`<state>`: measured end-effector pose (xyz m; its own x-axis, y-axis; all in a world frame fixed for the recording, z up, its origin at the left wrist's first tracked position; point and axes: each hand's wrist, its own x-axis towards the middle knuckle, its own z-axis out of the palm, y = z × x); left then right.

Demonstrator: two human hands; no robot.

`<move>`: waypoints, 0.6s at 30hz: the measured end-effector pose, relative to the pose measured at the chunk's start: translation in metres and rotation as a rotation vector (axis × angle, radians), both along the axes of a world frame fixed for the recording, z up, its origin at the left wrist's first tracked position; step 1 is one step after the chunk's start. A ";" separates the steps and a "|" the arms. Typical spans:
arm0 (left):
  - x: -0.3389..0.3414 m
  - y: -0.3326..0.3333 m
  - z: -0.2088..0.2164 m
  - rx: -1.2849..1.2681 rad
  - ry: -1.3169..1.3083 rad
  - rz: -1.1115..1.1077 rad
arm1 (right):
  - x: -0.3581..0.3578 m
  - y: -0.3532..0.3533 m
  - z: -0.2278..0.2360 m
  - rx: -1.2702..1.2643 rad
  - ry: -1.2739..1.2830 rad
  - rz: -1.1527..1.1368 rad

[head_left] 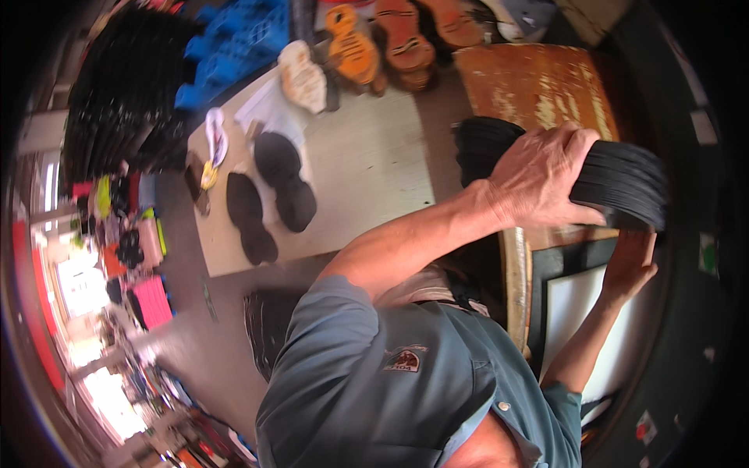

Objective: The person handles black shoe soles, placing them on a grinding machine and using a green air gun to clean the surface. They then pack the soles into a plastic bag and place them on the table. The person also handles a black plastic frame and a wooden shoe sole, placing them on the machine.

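A thick stack of black shoe soles point(622, 183) is held over the wooden table on the right. My left hand point(542, 175) lies across the middle of the stack, its fingers and thumb wrapped round the soles. Beneath the stack's right end is my right hand point(630, 269), with its fingertips pressed up against the soles and partly hidden by them. On the pale board to the left lie two single black soles, one nearer point(251, 218) and one beside it point(285, 181).
A worn brown wooden board point(538, 90) lies behind the stack. Orange soles point(353, 47) and a whitish sole point(303, 76) line the far edge of the pale board point(367, 179). Blue plastic crates point(238, 51) and piled black soles point(125, 93) stand far left. A white panel point(573, 312) is near my right forearm.
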<state>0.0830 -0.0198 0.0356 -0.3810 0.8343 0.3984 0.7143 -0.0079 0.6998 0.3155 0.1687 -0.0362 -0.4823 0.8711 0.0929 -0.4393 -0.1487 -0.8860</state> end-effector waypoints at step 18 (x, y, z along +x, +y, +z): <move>-0.041 -0.448 -0.054 0.428 -1.261 1.192 | -0.224 -0.490 -0.007 0.320 -0.688 1.424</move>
<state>0.0416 -0.4682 -0.0185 -0.8566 -0.1654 -0.4888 -0.4434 -0.2485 0.8612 0.0916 -0.3211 -0.0430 -0.8666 -0.3096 -0.3914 0.3608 0.1531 -0.9200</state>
